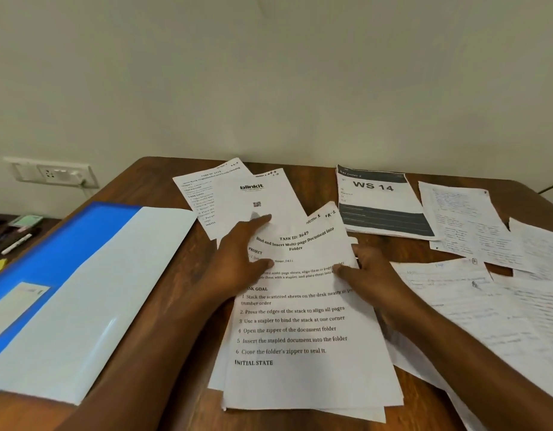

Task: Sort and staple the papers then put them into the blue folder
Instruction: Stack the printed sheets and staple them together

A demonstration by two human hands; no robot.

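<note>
You have a dark brown wooden table (181, 306) before you, its far edge against the wall. On its left lies a flat blue plastic folder (51, 244) with a pale translucent cover. In the middle sits a loose stack of white printed sheets (300, 337), with two more printed white pages (237, 194) fanned behind it. Further right you see a white and dark grey "WS 14" sheet (381, 203), then scattered white handwritten pages (474, 290) overlapping toward the right edge.
</note>
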